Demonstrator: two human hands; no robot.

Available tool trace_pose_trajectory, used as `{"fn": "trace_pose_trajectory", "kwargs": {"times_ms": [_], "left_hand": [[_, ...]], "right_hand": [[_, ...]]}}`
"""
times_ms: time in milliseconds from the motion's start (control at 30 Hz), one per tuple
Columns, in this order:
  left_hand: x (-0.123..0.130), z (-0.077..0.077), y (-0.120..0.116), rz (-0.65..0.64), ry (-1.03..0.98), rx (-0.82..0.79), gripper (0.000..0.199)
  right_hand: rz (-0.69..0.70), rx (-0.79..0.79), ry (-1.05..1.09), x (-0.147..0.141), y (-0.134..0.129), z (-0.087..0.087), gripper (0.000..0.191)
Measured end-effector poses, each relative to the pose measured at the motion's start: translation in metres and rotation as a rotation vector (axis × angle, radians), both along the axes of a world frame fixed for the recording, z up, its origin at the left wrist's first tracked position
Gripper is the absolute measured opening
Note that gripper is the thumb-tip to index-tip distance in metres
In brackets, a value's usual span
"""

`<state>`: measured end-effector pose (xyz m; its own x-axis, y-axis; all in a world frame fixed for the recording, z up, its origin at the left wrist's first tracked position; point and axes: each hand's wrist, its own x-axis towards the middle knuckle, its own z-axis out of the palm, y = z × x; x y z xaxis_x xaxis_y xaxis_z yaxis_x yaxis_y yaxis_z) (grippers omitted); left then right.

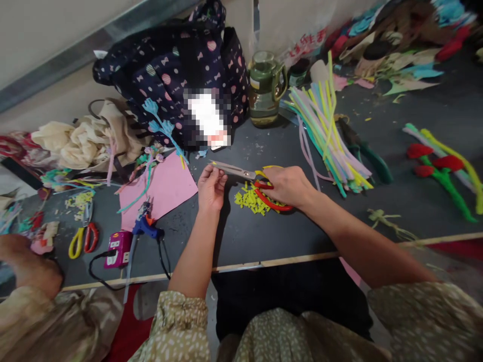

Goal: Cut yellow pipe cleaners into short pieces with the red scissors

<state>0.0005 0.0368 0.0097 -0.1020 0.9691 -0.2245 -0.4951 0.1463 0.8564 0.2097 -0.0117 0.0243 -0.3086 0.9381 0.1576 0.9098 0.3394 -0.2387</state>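
My right hand [289, 187] is closed around the handles of a pair of scissors [241, 172] with one yellow and one red loop. The blades point left and reach the fingertips of my left hand [212, 185]. There, thumb and forefinger pinch a small yellow piece [214, 163], mostly hidden by the fingers and the blade tips. Under the scissors, on the dark table, lies a pile of short yellow cut pieces [249, 199].
Beyond my right hand lies a bundle of pastel pipe cleaners [324, 136], beside green-handled pliers [372, 158]. A green jug [264, 90] and patterned bag [151, 75] stand behind. Leftward are pink paper [166, 183], a blue glue gun [147, 223], other scissors [85, 234] and a co-worker's hand [28, 266].
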Motion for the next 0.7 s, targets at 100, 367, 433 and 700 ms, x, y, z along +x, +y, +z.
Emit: {"fn": "trace_pose_trajectory", "kwargs": {"times_ms": [100, 367, 433, 700], "left_hand": [[0.0000, -0.0006, 0.0001, -0.004, 0.013, 0.003, 0.019], [0.0004, -0.0011, 0.0002, 0.006, 0.018, -0.017, 0.017], [0.0010, -0.0002, 0.0001, 0.015, 0.006, -0.028, 0.017], [0.0018, -0.0002, -0.0006, 0.005, -0.075, -0.018, 0.017]], "right_hand": [[0.000, 0.007, -0.006, -0.0005, -0.0003, -0.0002, 0.028], [0.019, 0.021, -0.006, 0.0000, 0.0000, -0.0043, 0.028], [0.014, 0.020, -0.008, 0.0001, 0.0001, -0.0053, 0.028], [0.019, 0.032, 0.024, 0.0010, -0.0003, -0.0097, 0.029]]}}
